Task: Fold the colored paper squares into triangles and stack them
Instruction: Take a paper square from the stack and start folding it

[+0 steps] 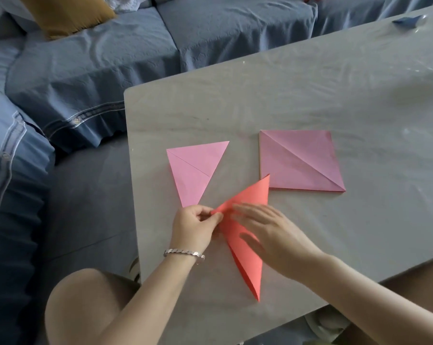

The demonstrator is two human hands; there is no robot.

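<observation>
Coral-red paper (248, 192) at the near middle of the surface (235, 108), part-folded along its diagonal, one flap raised. Pinched at its left corner by the left hand (193, 227), judged to hold the two corners matched. Pressed from above by the right hand (270, 227), fingers straight and spread, somewhat blurred; judged to be flattening the crease. Fold not yet flat.

Finished pink triangle (195, 168) just beyond the left hand, apart from the coral sheet; probably the base of the stack. Risk of nudging its near tip judged slight.

Pile of pink squares (300, 160) to the right, top sheet creased diagonally, near-left corner overlapped in view by the raised coral tip; contact not determinable.

Blue sofa (98, 58) beyond the surface, mustard cushion (66, 13) on it. Small blue item (407, 19) at the far right corner, unidentified.
</observation>
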